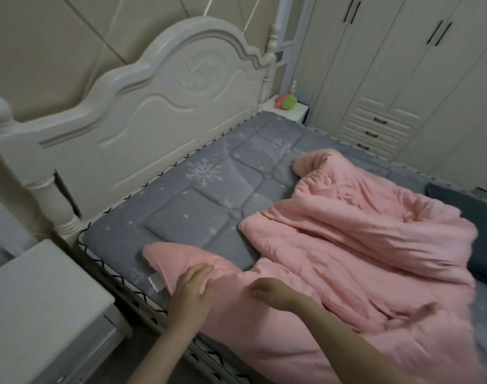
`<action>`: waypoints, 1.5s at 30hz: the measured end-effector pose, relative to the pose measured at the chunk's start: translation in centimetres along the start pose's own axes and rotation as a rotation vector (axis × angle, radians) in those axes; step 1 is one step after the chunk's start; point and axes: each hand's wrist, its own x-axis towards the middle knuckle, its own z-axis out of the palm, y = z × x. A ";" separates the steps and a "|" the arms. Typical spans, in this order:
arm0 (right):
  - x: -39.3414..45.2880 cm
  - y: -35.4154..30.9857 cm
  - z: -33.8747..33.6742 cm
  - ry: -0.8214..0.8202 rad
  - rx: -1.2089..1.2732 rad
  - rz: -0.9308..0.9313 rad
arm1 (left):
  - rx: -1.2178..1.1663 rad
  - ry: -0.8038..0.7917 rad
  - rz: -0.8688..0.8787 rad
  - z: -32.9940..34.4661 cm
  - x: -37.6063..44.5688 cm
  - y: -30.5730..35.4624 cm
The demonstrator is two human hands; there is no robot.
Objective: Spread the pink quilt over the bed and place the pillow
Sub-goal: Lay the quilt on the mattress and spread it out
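Rumpled pink padded quilt bunched across centre and right of frame, grey snowflake mattress bare at upper left. Left hand flat, fingers straight, on near corner — right hand curled, grip unclear. No pillow identifiable. Risk: one-sided pull leaving far corner folded under.

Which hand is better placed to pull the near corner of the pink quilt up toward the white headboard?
Probably the left hand: it rests flat on the near corner of the padded pink quilt, nearest the carved white headboard. The right hand sits farther along the edge.
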 end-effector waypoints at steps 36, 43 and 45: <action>-17.1 48.1 -4.0 0.330 -0.599 0.155 | 0.715 -0.767 0.027 37.7 -7.2 16.3; -21.1 45.2 -3.9 0.172 -0.627 0.165 | 0.649 -0.836 -0.010 36.8 -9.0 14.8; -22.7 44.0 -3.3 0.104 -0.637 0.197 | 0.659 -0.874 -0.023 36.0 -9.6 14.4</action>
